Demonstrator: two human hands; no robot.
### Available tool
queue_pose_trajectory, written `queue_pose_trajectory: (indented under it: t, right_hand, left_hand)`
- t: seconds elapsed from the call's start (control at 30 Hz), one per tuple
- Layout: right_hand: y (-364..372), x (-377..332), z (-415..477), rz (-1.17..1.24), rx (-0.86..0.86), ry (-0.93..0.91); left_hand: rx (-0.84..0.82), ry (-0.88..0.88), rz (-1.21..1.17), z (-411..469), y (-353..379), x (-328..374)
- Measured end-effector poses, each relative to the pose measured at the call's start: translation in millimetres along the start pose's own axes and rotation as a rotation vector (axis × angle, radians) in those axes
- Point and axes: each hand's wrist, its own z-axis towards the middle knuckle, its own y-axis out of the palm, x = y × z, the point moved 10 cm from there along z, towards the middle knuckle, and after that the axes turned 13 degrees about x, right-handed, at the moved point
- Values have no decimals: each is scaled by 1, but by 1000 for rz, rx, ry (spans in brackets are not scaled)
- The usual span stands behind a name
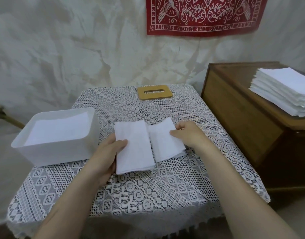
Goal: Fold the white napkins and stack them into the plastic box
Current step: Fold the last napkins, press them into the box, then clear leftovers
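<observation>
A white napkin (134, 147) lies half folded on the lace-covered table (148, 195), its two halves raised like an open book. My left hand (108, 154) grips the left half, thumb on top and fingers underneath. My right hand (187, 133) pinches the right half (163, 144) at its right edge. The white plastic box (44, 152) stands at the table's left, with folded white napkins (58, 130) stacked inside it.
A wooden lid with a slot (154, 92) lies at the table's far edge. To the right stands a brown wooden cabinet (237, 109) bearing a tall stack of unfolded white napkins (284, 90). A red printed cloth (203, 14) hangs on the wall.
</observation>
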Motion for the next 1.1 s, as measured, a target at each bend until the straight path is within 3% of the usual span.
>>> queue_pose_trajectory:
  t: [0.1,0.3,0.53,0.7,0.9,1.1]
  right_hand:
    - [-9,-5,-3,-300,119,-98]
    - [-4,-14,-2,-383,115,-95]
    - [8,-12,10,-287,59,-57]
    - [7,-6,11,-406,108,-78]
    - [10,-8,13,-372,100,-94]
    - [4,-13,11,-79,95,-91]
  left_hand:
    - [0,-5,-3,-1,-1,0]
    - [-7,-2,3,-2,-1,0]
    - [-9,-3,5,-2,-3,-1]
    - [-13,3,27,-3,0,-2]
    - [-38,4,31,-8,7,-3]
    - [-48,-2,24,-9,9,-6]
